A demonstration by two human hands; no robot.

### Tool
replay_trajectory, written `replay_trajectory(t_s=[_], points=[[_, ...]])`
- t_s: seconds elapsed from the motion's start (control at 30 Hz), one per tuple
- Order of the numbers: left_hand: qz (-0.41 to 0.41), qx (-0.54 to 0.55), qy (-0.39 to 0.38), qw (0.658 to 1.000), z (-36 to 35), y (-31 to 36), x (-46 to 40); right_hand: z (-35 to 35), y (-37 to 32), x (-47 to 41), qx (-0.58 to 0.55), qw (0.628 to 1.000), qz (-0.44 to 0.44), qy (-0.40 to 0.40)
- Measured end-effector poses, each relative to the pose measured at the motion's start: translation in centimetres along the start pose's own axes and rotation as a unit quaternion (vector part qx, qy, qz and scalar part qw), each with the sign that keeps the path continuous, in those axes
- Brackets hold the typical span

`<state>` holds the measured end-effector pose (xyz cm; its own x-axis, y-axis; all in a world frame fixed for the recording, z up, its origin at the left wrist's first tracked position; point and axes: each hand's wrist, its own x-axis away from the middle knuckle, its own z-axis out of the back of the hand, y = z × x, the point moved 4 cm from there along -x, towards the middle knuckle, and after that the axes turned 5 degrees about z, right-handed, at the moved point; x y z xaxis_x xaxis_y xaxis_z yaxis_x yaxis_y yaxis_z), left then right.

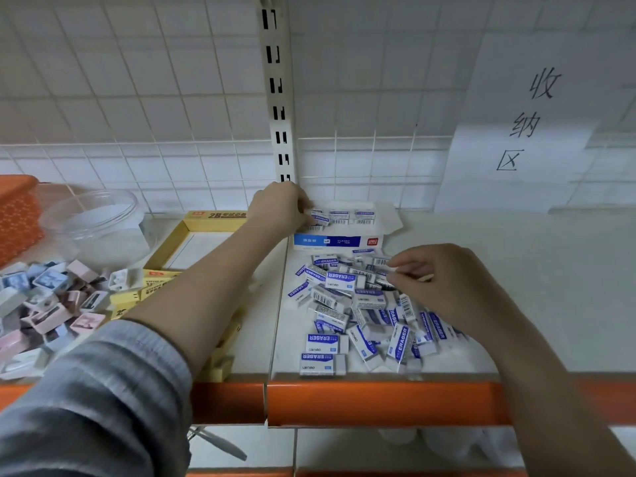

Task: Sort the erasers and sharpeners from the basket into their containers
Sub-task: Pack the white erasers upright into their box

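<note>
a few erasers (339, 216) stand in the blue-and-white eraser box (335, 241); many more lie in a loose pile (358, 304) just below it, sharpeners (44, 297) heaped far left, so most sorting seems left. the left hand (278, 206) pinches an eraser at the box's left end; the right hand (444, 280), fingers curled, picks at the pile's top edge

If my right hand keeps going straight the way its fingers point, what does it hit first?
The right hand points left over the loose erasers. It would likely meet the top ones in that pile first, near the barcode-side pieces, though its height above them is unclear.
</note>
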<state>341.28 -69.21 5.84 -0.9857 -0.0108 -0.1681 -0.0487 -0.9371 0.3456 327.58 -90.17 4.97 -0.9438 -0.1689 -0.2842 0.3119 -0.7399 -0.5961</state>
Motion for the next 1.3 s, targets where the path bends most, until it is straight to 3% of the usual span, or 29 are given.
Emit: replay_trajectory(t_s=[0.3, 0.67, 0.87, 1.17, 1.3], points=[[0.011, -0.119, 0.007, 0.993, -0.6, 0.8, 0.1, 0.4, 0.0, 0.6, -0.026, 0.999, -0.011, 0.029], [0.002, -0.004, -0.008, 1.0, 1.9, 1.1, 3.8, 0.9, 0.7, 0.2, -0.013, 1.0, -0.016, 0.015], [-0.008, 0.044, 0.008, 0.999, 4.7, 1.9, 8.3, 0.3, 1.9, -1.7, 0.035, 0.997, -0.052, -0.047], [0.023, 0.151, 0.028, 0.988, 3.4, 0.5, 13.5, -1.0, 1.4, -5.6, 0.11, 0.981, 0.006, -0.158], [0.003, 0.154, 0.031, 0.988, 3.2, 0.7, 14.3, -1.4, 1.7, -5.7, 0.099, 0.985, 0.018, -0.138]])
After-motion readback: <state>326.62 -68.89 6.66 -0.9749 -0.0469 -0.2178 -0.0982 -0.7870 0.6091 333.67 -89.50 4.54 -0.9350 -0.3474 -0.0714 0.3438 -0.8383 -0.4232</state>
